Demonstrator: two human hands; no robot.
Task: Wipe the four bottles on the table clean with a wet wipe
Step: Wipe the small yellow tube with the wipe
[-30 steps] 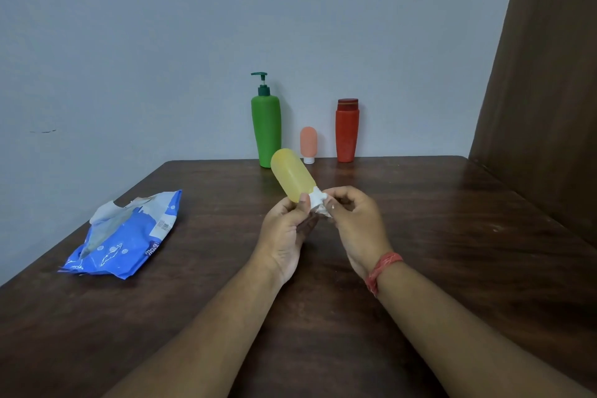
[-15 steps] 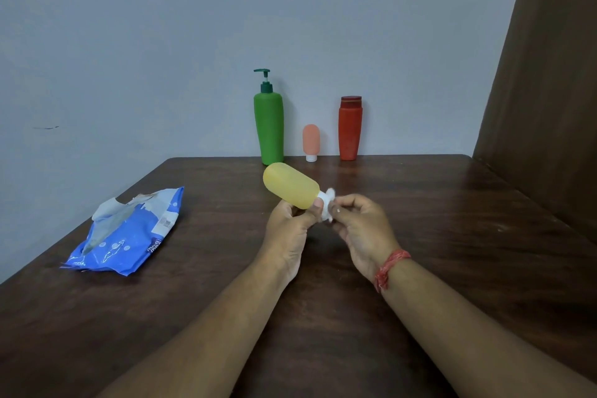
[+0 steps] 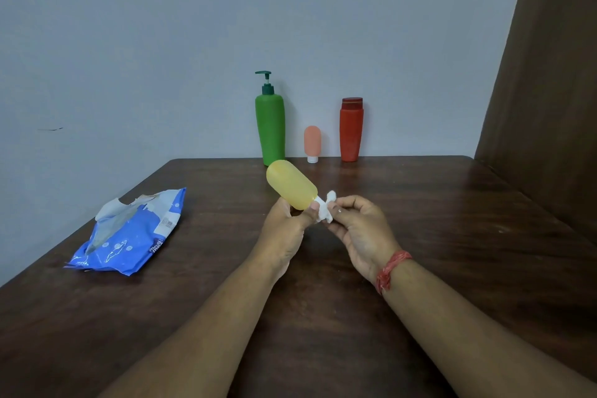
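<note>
My left hand (image 3: 286, 229) grips a small yellow bottle (image 3: 290, 184) near its white cap end, the body tilted up and to the left above the table. My right hand (image 3: 361, 229) pinches a crumpled white wet wipe (image 3: 327, 211) against the bottle's cap. At the table's far edge, by the wall, three bottles stand: a tall green pump bottle (image 3: 269, 126), a small peach bottle (image 3: 312, 143) on its white cap, and a red bottle (image 3: 351, 129).
An opened blue pack of wet wipes (image 3: 129, 234) lies on the left part of the dark wooden table (image 3: 452, 236). A brown panel (image 3: 549, 90) rises along the table's right side. A grey wall stands behind.
The yellow bottle has tipped lower, from steeply upright to leaning left. Both hands stay together at its cap with the wipe, which now shows more between the fingers.
</note>
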